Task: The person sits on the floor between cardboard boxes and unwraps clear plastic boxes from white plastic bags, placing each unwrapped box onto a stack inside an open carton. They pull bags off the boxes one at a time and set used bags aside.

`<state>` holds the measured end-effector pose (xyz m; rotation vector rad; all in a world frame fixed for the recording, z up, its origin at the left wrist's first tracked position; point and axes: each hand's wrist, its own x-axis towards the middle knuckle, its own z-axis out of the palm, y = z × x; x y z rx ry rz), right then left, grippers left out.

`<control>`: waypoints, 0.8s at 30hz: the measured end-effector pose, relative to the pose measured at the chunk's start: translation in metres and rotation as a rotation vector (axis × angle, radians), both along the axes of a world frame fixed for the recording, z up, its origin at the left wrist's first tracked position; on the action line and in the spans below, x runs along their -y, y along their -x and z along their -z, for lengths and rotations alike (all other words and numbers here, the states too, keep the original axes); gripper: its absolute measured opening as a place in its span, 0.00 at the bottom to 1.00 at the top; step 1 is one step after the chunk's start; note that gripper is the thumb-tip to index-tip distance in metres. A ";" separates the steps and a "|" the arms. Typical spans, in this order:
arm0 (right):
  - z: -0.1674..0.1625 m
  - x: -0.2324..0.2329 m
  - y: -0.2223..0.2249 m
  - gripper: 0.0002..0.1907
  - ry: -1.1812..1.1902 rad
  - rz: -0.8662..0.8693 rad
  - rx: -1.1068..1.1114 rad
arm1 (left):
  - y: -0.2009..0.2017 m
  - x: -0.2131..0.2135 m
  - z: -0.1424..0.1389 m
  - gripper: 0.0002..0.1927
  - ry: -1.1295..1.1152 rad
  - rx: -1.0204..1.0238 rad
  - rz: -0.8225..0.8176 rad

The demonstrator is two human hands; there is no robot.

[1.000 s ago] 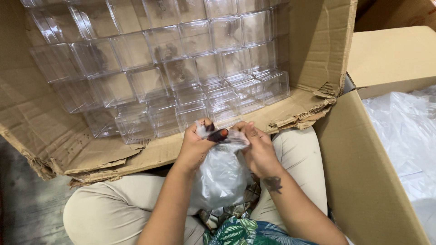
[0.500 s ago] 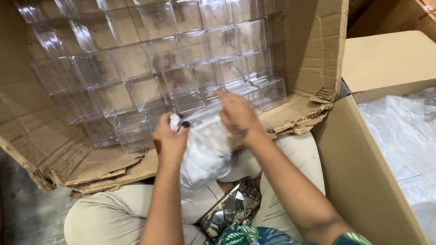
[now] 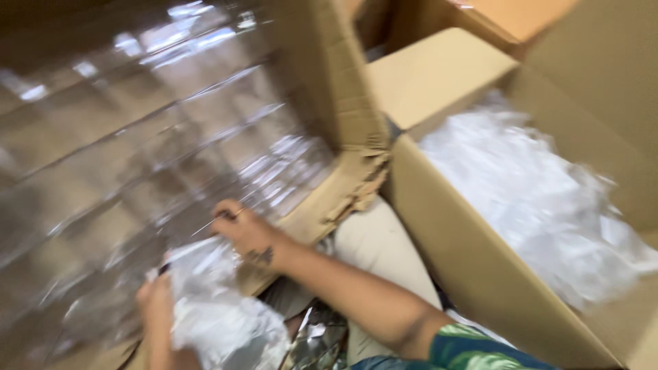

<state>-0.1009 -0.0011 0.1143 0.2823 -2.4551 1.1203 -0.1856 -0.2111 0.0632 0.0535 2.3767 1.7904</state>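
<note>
Between left hand and right hand (blurred), plastic bag

Clear plastic boxes: glossy, hard. Plastic bag: thin, crinkled, shiny. Cardboard carton: matt, rough, torn edge. Neighbouring box: smooth matt cardboard.

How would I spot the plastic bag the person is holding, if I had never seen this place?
Find the big torn cardboard box lying open on the left, filled with blurred clear plastic containers. Just below its ragged front edge, the left hand and right hand hold a crumpled clear plastic bag. Unlike the heap of plastic in the right-hand box, it lies over the person's lap, between the hands.
</note>
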 end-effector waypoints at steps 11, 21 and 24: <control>-0.030 -0.019 -0.099 0.14 0.057 0.090 -0.029 | -0.025 -0.028 0.006 0.20 0.082 0.167 -0.016; 0.019 -0.028 -0.112 0.14 0.072 0.245 0.189 | -0.088 -0.035 -0.033 0.18 -0.485 0.446 0.101; 0.006 -0.025 -0.124 0.10 1.012 0.046 0.427 | -0.098 -0.028 -0.048 0.15 -0.608 0.435 0.191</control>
